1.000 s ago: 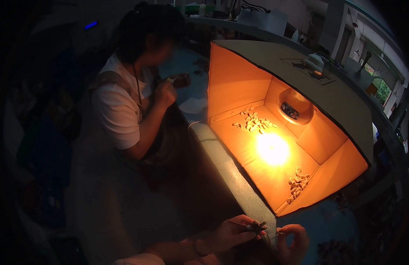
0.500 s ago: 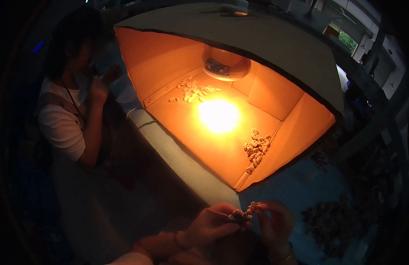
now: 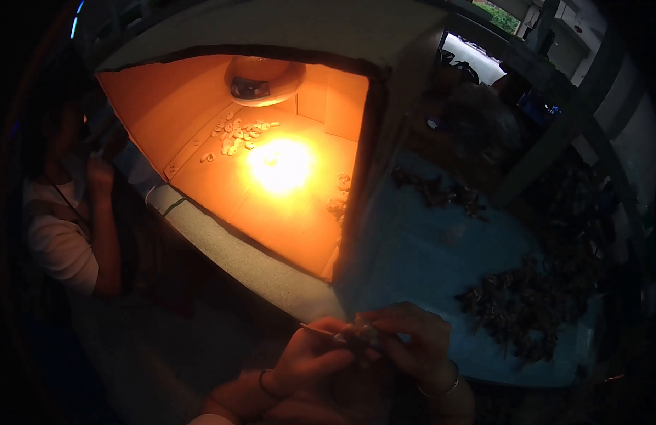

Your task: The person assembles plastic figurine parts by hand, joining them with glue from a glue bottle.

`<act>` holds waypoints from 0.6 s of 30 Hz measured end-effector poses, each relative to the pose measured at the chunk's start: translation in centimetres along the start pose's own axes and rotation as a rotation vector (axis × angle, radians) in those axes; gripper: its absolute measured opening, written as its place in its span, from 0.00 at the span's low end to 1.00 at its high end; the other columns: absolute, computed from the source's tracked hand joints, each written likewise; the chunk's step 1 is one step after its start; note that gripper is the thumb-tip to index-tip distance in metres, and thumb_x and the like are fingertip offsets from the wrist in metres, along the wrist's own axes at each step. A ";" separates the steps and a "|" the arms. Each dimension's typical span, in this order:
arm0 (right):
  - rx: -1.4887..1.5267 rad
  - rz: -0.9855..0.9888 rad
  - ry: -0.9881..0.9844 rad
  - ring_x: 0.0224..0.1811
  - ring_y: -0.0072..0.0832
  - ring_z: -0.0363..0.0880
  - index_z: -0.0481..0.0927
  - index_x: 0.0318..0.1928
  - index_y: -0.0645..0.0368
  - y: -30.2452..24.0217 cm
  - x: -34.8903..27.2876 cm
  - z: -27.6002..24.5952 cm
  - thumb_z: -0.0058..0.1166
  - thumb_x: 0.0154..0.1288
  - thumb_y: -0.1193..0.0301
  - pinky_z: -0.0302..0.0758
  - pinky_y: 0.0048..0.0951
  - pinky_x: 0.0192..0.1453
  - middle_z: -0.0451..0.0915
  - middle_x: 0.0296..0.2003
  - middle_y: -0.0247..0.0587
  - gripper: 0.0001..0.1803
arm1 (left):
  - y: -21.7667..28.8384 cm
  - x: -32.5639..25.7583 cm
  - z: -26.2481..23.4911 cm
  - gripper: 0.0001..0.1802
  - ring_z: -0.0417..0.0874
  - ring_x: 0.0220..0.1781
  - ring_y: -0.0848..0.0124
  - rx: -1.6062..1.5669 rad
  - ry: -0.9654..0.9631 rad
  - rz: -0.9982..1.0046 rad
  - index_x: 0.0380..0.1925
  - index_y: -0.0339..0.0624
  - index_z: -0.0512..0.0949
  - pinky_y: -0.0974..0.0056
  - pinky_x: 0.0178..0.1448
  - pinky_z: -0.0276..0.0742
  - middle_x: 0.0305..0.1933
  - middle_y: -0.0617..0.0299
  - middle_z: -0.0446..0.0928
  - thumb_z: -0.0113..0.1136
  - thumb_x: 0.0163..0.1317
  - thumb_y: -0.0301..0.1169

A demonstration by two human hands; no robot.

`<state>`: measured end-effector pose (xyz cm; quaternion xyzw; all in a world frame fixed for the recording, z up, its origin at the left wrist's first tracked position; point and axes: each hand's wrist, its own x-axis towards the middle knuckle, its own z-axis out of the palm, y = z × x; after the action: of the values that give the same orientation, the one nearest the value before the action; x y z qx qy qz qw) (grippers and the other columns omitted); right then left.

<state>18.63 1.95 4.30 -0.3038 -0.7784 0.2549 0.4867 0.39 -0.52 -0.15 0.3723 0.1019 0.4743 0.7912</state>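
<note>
Low in the picture, my left hand (image 3: 310,361) closes round a small, dark, knobbly piece (image 3: 358,336) with pale bits; its exact kind is too dim to make out. A thin stick (image 3: 316,330) juts out to the left between the fingers of that same hand. My right hand (image 3: 416,340) meets it from the other side, thumb and fingers pinched on the piece's right part. The fingers hide much of the piece. Both hands are close together in front of the lit box.
A cardboard box (image 3: 144,113), open toward me, holds a glowing lamp (image 3: 268,81) above small pale round pieces (image 3: 236,134) and more pieces (image 3: 339,198) at its right. Many dark small pieces (image 3: 526,304) heap on the blue table (image 3: 406,283). A person (image 3: 66,241) is at the left.
My view has swung to the right, showing more of the blue table. My right hand, which pinched a small pale bit beside the knobbly piece, now presses against that piece.
</note>
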 end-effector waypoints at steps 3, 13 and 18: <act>-0.093 -0.031 0.026 0.34 0.37 0.82 0.75 0.39 0.59 -0.3 -0.2 -0.7 0.53 0.44 0.87 0.77 0.27 0.33 0.81 0.34 0.48 0.18 | -0.6 0.7 0.9 0.16 0.79 0.42 0.64 0.080 0.083 -0.004 0.44 0.36 0.65 0.62 0.46 0.74 0.41 0.44 0.77 0.55 0.60 0.32; -0.067 -0.048 0.006 0.40 0.36 0.81 0.77 0.40 0.60 0.0 -1.2 -2.0 0.57 0.45 0.83 0.77 0.28 0.38 0.80 0.41 0.45 0.17 | -0.9 1.5 2.1 0.13 0.79 0.40 0.65 0.170 0.073 0.014 0.42 0.36 0.65 0.62 0.46 0.74 0.40 0.43 0.77 0.54 0.60 0.29; -0.309 0.018 0.161 0.34 0.34 0.79 0.77 0.39 0.58 -0.8 -0.8 -1.1 0.58 0.43 0.82 0.73 0.30 0.36 0.80 0.35 0.40 0.17 | -1.6 1.4 2.0 0.12 0.79 0.45 0.68 0.270 0.198 0.193 0.42 0.35 0.69 0.66 0.51 0.74 0.44 0.50 0.77 0.55 0.58 0.20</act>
<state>19.74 0.95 4.78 -0.4016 -0.7640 0.1113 0.4925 3.23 -0.73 0.45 0.4347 0.2061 0.5643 0.6710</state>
